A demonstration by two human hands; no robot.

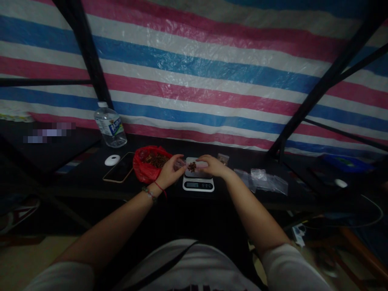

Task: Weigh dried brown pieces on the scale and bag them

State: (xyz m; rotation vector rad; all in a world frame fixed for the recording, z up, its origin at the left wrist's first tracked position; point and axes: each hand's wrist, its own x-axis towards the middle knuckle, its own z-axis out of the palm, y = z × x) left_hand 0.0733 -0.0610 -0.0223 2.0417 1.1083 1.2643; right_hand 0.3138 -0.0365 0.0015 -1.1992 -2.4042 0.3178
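Small bag (190,165) sideways between hands

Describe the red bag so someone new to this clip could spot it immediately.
Start at the striped tarp behind the dark table. On the table, left of the white scale, the red bag lies open beside the left hand, with brown bits inside. It is the only red, crumpled thing there; the phone beside it is flat.
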